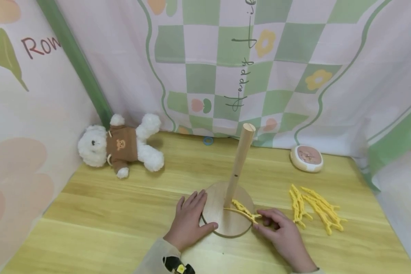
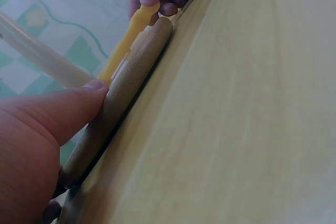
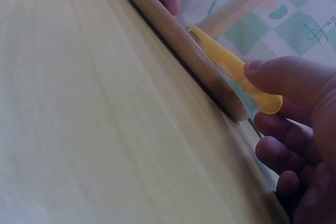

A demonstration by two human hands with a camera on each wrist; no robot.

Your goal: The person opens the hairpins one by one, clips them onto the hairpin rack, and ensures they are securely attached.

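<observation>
The right hand [image 1: 282,234] is pinching the outer end of a yellow piece [image 3: 220,57] between thumb and fingers. The piece is reaching from about 4 o'clock on the round base's [image 1: 214,201] rim inward towards the foot of the wooden post [image 1: 239,163]. The left hand [image 1: 190,220] is resting along the rim between 8 and 10 o'clock, its fingers straight and its thumb spreading wide, gripping nothing.

From the base, loose yellow pieces [image 1: 320,212] are lying at 3 o'clock, near the right hand and limiting its room that way; a strip of surface [image 1: 123,213] is separating them from the right edge. At 10 o'clock a stuffed toy [image 1: 121,146] is lying well apart from the left hand. Close to the far edge, a blue ring [image 1: 208,141] is lying at 11 o'clock and a white gadget [image 1: 307,159] is sitting at 2 o'clock.
</observation>
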